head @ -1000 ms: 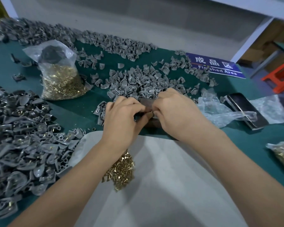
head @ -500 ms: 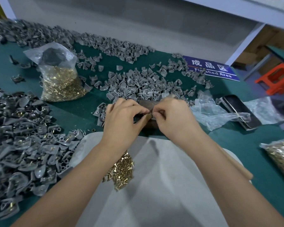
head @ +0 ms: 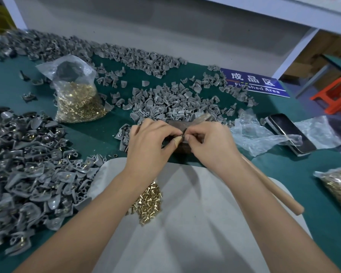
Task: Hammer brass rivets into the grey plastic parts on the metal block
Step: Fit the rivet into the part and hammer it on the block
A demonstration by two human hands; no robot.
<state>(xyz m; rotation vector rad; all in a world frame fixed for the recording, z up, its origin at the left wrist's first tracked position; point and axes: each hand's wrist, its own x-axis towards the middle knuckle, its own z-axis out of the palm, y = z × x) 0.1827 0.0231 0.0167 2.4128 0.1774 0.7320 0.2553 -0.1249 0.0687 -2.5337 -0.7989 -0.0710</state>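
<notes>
Two hands meet over the one dark metal block (head: 182, 126) at the table's middle: the left hand (head: 149, 141) and the right hand (head: 210, 143) both have fingers curled, their fingertips pinching something small between them just above the block, though what it is cannot be made out. A taped thumb tip shows on the left hand. The grey plastic parts lie in three main spreads (too many to count singly): a heap just behind the block (head: 171, 104), a long band along the far edge (head: 126, 56), and a big pile at the left (head: 28, 164) in which brass glints on many pieces. Brass rivets appear in three places: one loose heap (head: 149, 203) on the white sheet (head: 195, 223) under the left forearm, one clear bag (head: 77, 97) at the left rear, and a second bag (head: 339, 188) at the right edge. One wooden handle (head: 278, 190) lies beneath the right forearm. One phone (head: 289, 133) rests beside crumpled plastic film (head: 252, 134), near one blue sign (head: 254, 82).
</notes>
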